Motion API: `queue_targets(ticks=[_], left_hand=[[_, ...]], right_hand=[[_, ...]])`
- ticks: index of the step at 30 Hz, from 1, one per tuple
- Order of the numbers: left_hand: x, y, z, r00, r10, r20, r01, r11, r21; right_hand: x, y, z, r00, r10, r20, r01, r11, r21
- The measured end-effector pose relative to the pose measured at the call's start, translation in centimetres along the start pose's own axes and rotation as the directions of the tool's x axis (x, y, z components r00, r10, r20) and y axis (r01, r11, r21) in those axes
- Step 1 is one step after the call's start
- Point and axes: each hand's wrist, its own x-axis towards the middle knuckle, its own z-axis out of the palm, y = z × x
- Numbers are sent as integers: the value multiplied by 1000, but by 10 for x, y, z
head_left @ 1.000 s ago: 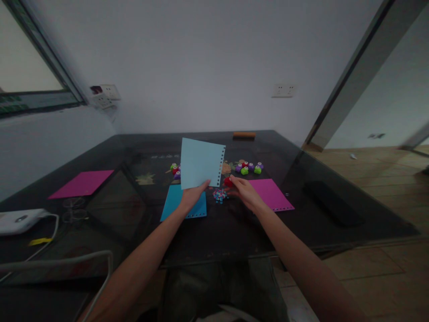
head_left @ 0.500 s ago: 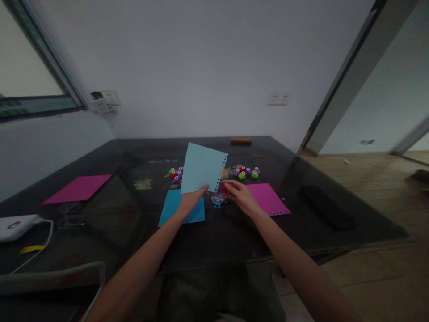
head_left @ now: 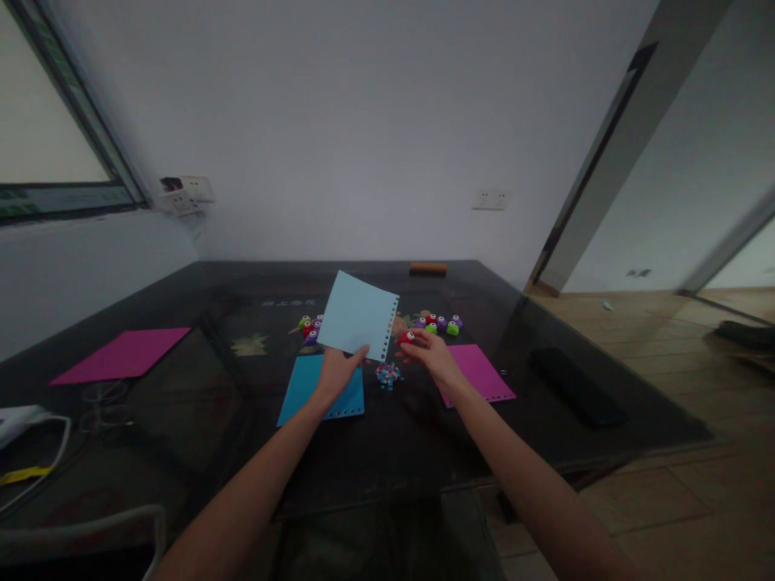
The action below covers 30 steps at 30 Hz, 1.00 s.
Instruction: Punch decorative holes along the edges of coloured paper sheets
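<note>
A pale blue sheet [head_left: 358, 315] with holes along its right edge is pinched at the bottom by my left hand [head_left: 341, 371]. It is raised and tilted over a blue sheet [head_left: 301, 383] on the table. My right hand [head_left: 433, 355] holds a small red punch [head_left: 407, 337] with a round white eye, just right of the pale sheet. Below and between the hands lies a pile of pink, blue and white bits [head_left: 388, 374]. Under my right wrist a magenta sheet [head_left: 478, 371] has holes along its near edge.
Small coloured punches stand behind, one group [head_left: 310, 329] at left, another [head_left: 441, 324] at right. A magenta sheet [head_left: 124, 355] lies far left, near a white device [head_left: 21, 420] with a cable. A dark case [head_left: 575, 386] is at right, a brown roll [head_left: 428, 267] at the back.
The view has shifted slightly. The red punch has turned so that its white eye now shows. The pale sheet is still held, a little more tilted.
</note>
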Motion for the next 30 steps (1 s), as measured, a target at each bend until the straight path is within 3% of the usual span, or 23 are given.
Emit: queue_targets(ticks=[4, 8, 11, 13, 18, 24, 30], left_hand=[[1, -2, 0, 1000, -11, 26, 12, 1000, -21], [1, -4, 1, 999, -14, 30, 15, 999, -29], [0, -4, 2, 999, -30, 46, 31, 999, -33], [0, -4, 3, 998, -34, 46, 35, 999, -17], [0, -8, 4, 998, -31, 56, 30, 999, 26], [-2, -8, 5, 998, -16, 67, 14, 999, 34], [-2, -10, 6, 996, -23, 87, 20, 999, 33]], right_hand=[[23, -4, -25, 989, -116, -91, 110, 991, -69], [53, -6, -74, 949, -221, -224, 162, 954, -254], [68, 0, -109, 911, -314, -266, 126, 829, -545], [73, 7, -123, 921, -318, -223, 76, 710, -700], [77, 24, -132, 963, -246, -111, 26, 492, -870], [78, 30, -135, 962, -272, -24, 60, 296, -953], [79, 33, -139, 966, -259, -25, 42, 249, -968]])
